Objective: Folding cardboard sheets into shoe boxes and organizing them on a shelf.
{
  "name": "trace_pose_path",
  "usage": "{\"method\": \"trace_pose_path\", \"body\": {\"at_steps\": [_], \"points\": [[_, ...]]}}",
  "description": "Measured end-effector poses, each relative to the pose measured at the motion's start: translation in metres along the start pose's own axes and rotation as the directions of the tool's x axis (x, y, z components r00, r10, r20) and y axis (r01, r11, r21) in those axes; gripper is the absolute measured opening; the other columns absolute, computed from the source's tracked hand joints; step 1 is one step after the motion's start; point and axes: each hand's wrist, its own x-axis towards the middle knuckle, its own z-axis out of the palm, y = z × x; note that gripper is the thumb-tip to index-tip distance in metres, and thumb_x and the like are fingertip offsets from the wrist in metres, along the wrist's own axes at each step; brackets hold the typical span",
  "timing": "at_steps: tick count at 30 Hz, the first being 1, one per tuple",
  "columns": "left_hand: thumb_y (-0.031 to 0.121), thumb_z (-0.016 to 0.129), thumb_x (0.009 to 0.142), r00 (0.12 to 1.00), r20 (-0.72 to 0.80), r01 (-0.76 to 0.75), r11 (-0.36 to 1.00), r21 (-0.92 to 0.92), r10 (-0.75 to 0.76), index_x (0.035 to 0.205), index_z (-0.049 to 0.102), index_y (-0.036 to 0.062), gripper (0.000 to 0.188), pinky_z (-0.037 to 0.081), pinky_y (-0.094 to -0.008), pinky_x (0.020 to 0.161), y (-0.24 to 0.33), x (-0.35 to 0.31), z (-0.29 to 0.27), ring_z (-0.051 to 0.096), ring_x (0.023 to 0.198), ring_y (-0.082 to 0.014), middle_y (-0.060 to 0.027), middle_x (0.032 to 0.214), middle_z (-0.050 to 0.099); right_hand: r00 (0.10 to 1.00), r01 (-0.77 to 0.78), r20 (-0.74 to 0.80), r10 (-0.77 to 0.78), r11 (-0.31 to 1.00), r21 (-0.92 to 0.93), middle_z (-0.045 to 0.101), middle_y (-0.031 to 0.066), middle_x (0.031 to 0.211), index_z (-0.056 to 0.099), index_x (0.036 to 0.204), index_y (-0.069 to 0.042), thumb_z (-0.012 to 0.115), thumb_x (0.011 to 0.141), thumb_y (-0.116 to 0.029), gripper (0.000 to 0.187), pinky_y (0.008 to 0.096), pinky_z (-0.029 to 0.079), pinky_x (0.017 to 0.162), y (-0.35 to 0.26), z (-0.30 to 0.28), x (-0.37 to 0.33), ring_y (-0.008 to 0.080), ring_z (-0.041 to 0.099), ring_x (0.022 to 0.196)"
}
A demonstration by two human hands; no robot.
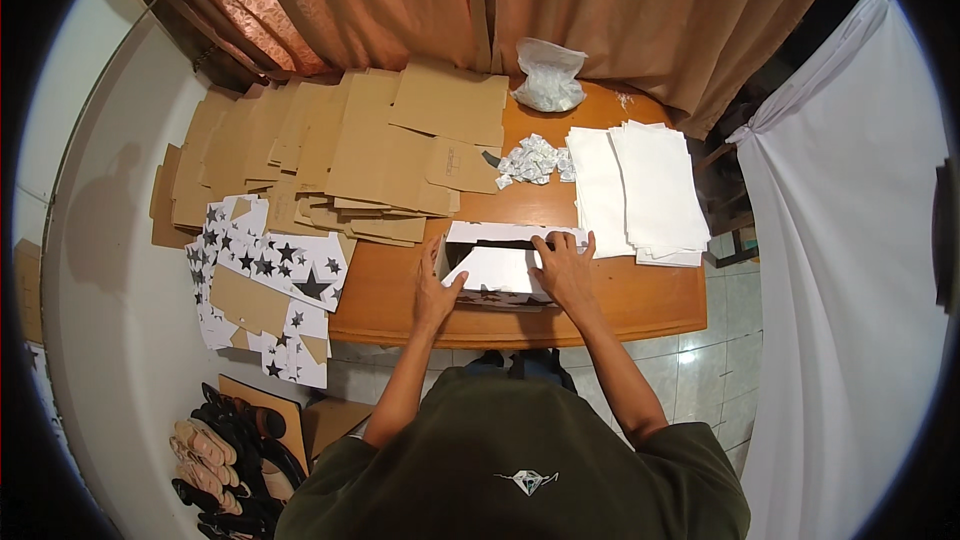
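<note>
A white cardboard box (497,268) printed with dark stars sits at the table's front edge, partly folded up. A dark gap shows between its near panel and the far flap (510,233). My left hand (437,290) grips the box's left side, with the thumb on the near panel and the fingers along the outside. On the right, my right hand (567,270) bends over the top corner, its fingertips at the far flap and its thumb by the opening. Part of the box's right side is hidden under that hand.
Flat brown cardboard pieces (380,155) pile up at the left, with star-printed sheets (310,270) in front. Small packets (533,160), a clear plastic bag (550,80) and white sheets (660,190) lie behind and right. Shoes (215,450) stand on the lower left.
</note>
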Motion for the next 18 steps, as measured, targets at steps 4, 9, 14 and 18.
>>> {"method": "trace_pose_path", "body": {"at_steps": [4, 9, 14, 18], "points": [[0.014, 0.080, 0.084, 1.000, -0.027, 0.006, 1.000, 0.002, -0.006, 0.156, 0.030, 0.0103, 0.087, 0.039, -0.0473, 0.112, 0.005, -0.004, 0.003, 0.047, 0.136, -0.0407, -0.0222, 0.149, 0.047, 0.999, 0.038, -0.024, -0.037, 0.999, 0.007, 0.063, 0.0050, 0.116, 0.068, 0.121, -0.016, 0.081, 0.079, -0.027, 0.045, 0.0717, 0.023, 0.110, 0.001, 0.008, -0.002, 0.0258, 0.055, 0.120], [0.018, 0.079, 0.085, 0.999, -0.025, 0.031, 0.995, 0.099, -0.028, 0.156, 0.030, 0.0107, 0.086, 0.039, -0.0488, 0.112, 0.008, -0.007, 0.005, 0.044, 0.137, -0.0419, -0.0220, 0.150, 0.046, 0.995, 0.085, -0.046, -0.085, 0.996, -0.008, 0.066, 0.0056, 0.113, 0.072, 0.115, -0.014, 0.077, 0.082, -0.026, 0.036, 0.0717, 0.023, 0.109, 0.002, 0.017, -0.008, 0.0259, 0.056, 0.118], [0.016, 0.077, 0.087, 1.000, -0.004, -0.013, 0.999, 0.037, 0.013, 0.155, 0.032, 0.0098, 0.082, 0.040, -0.0482, 0.111, -0.001, -0.002, 0.003, 0.046, 0.135, -0.0407, -0.0218, 0.149, 0.047, 0.993, 0.075, -0.096, -0.069, 0.995, 0.058, 0.066, 0.0048, 0.112, 0.071, 0.115, -0.014, 0.075, 0.082, -0.023, 0.034, 0.0703, 0.025, 0.108, 0.000, 0.017, -0.011, 0.0249, 0.057, 0.116], [0.015, 0.074, 0.091, 1.000, 0.023, 0.006, 0.991, -0.134, -0.003, 0.151, 0.039, 0.0083, 0.070, 0.043, -0.0429, 0.108, -0.007, 0.000, 0.001, 0.052, 0.130, -0.0338, -0.0189, 0.142, 0.054, 0.995, 0.061, -0.079, -0.054, 0.994, 0.091, 0.066, 0.0045, 0.111, 0.071, 0.114, -0.015, 0.075, 0.082, -0.022, 0.033, 0.0683, 0.027, 0.108, 0.006, 0.014, -0.008, 0.0248, 0.057, 0.113]]}}
